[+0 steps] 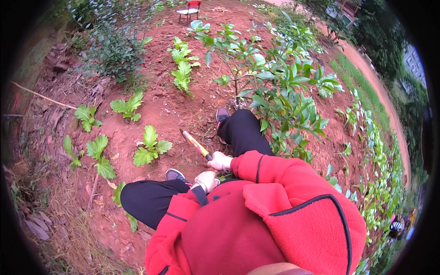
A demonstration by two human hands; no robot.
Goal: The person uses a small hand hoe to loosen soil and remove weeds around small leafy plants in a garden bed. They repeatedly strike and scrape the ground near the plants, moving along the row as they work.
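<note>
My right hand is closed around the dark grip of a short digging tool with a yellow and orange handle. Its narrow dark metal head points away from me, over the red soil. Close below it, my left hand is curled in front of my body, with a dark strap at the wrist; whether it holds anything is hidden. A bit of green leaf shows beside the two hands. The nearest leafy vegetable plant grows in the soil left of the tool.
A small broad-leaved tree stands by my right knee. More leafy plants grow ahead, and others at the left. A bush is at the upper left. A small red and white chair stands far ahead. Dry grass covers the lower left.
</note>
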